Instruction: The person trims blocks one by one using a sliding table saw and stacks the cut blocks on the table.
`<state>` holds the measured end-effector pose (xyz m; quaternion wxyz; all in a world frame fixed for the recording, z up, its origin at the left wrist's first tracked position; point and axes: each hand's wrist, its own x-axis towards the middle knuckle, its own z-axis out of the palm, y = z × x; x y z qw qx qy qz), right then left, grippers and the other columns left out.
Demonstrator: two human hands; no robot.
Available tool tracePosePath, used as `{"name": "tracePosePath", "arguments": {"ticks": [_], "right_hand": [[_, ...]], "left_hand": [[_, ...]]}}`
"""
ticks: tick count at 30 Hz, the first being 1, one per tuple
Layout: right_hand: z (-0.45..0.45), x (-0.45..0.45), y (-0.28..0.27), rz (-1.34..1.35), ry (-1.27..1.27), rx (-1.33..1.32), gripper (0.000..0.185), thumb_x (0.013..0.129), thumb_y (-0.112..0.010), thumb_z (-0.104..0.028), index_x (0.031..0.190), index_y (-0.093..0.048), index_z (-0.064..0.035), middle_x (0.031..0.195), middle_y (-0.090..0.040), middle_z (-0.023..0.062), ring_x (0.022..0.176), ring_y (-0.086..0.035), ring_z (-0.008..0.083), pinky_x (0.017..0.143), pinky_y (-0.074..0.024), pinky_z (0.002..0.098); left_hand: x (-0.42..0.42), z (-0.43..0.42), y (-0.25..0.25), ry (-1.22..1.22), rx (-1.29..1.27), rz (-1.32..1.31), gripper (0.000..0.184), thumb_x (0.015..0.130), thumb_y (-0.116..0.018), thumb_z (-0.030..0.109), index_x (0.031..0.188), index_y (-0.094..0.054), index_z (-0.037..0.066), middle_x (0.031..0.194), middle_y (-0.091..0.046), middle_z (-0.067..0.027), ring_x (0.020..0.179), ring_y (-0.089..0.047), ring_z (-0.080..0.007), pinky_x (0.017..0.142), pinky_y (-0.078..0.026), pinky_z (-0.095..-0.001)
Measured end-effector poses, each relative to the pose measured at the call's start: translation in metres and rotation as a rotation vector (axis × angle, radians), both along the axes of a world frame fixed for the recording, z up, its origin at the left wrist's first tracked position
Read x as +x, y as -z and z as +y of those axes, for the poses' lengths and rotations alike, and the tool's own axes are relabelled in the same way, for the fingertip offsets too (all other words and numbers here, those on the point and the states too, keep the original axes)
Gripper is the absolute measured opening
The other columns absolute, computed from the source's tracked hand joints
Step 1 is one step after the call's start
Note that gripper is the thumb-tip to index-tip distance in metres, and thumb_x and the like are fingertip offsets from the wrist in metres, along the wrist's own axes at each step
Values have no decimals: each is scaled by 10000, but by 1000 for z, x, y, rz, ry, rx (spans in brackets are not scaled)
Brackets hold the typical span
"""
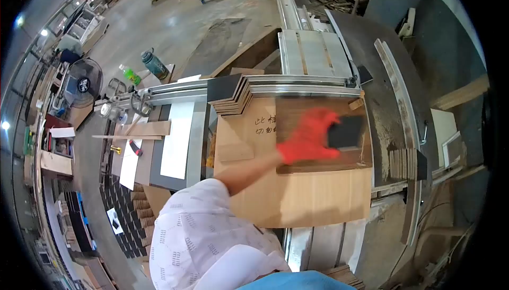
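My left hand (310,136), in a red glove, reaches right over a dark brown board (297,162) and is smeared by motion. Thumb and fingers are spread in a C shape at the left side of a small black square panel (347,132); whether they touch it is unclear. Under the board lies a larger light wood panel (302,200) with handwritten characters. A stack of black-faced panels (228,91) sits at its far left corner. A thin wood piece (237,152) lies near my forearm. My right hand is out of view.
A metal fence rail (302,84) crosses behind the panels. To the right, several small panels (404,163) stand on edge. White strips (177,139), a red-and-black tool (135,148) and a clamp (140,101) are at left. Bottles (154,64) and a fan (84,84) stand beyond.
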<state>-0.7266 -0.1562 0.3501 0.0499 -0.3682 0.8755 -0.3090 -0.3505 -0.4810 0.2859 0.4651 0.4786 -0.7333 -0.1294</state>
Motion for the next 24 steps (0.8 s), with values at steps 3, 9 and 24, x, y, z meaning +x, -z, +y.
{"name": "tracePosePath", "arguments": {"ticks": [3, 9, 24], "right_hand": [[-25, 21, -1, -270, 13, -179, 544, 996, -642, -372, 1453, -549, -92, 1302, -671, 135, 1155, -641, 244, 976, -516, 396], [-110, 33, 23, -1011, 22, -429, 529, 1069, -525, -383, 1538, -500, -140, 1331, -647, 90, 1167, -611, 165, 1003, -490, 347], [-631, -36, 352, -1050, -452, -259, 186, 932, -741, -244, 1046, -739, -96, 931, -720, 82, 864, -676, 200, 712, -536, 389]], "left_hand": [[136, 17, -24, -5, -12, -82, 791, 590, -967, 244, 1278, -615, 76, 1356, -582, -158, 1297, -547, -357, 1110, -415, -449], [343, 52, -20, -215, 175, -4, 770, 713, -929, 140, 1398, -581, 81, 1362, -620, -79, 1333, -544, -247, 1155, -406, -398], [213, 26, -8, -172, 115, -501, 960, 566, -967, 328, 1398, -569, 62, 1496, -478, -253, 1399, -435, -460, 1166, -357, -540]]}}
